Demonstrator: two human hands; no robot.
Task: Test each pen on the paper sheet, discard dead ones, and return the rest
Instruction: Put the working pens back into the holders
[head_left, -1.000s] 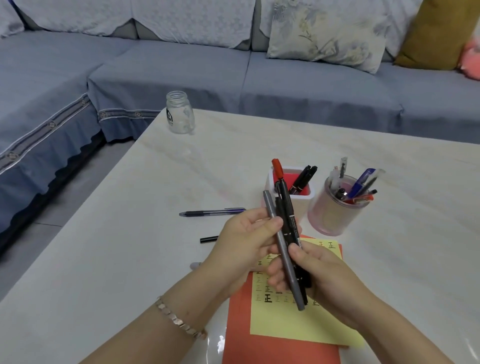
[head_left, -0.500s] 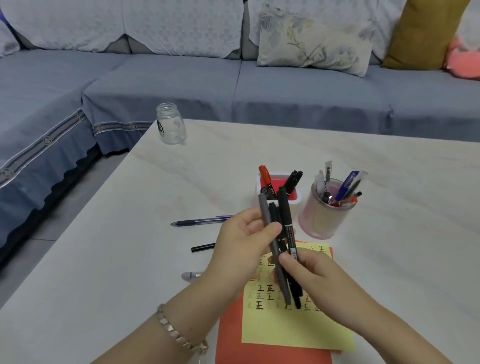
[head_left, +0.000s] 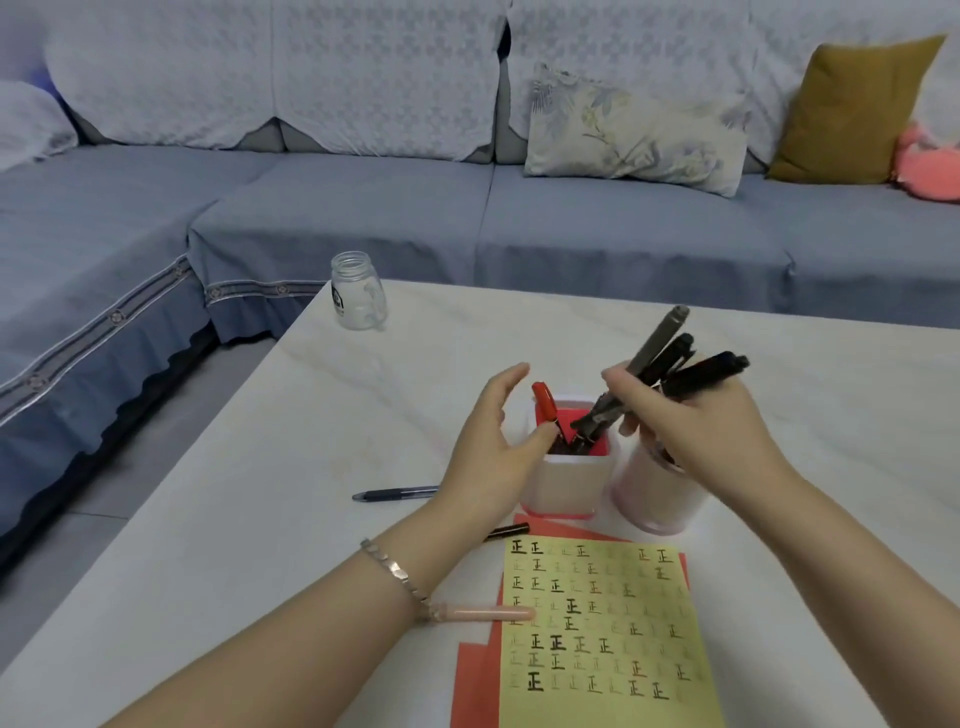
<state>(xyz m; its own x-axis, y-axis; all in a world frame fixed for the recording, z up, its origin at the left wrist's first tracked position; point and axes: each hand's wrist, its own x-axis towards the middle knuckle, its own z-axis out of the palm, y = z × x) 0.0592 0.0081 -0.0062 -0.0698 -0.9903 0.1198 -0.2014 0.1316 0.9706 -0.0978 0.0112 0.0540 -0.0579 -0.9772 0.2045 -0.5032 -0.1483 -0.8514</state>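
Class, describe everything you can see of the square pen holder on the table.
The square pen holder looks like plastic: whitish outside, red inside, with rounded corners. It stands upright on the table, beside the round cup. A red-capped pen stands in it. The left hand touches its left side; the right hand grips dark pens whose lower ends reach inside.

A bundle of dark pens (head_left: 670, 361), one grey and the others black, is gripped in the right fingers (head_left: 631, 387). It is tilted, upper ends up and to the right, lower ends toward the mouth of a square white holder (head_left: 566, 486) with a red inside. A red-capped marker (head_left: 544, 402) leans in that holder, just beside the left fingers (head_left: 511, 376). A round pink cup (head_left: 657, 501) stands below the right fingers. The yellow paper sheet (head_left: 608, 644), marked with written characters, lies flat on the bench, nearer the person than both sets of fingers.
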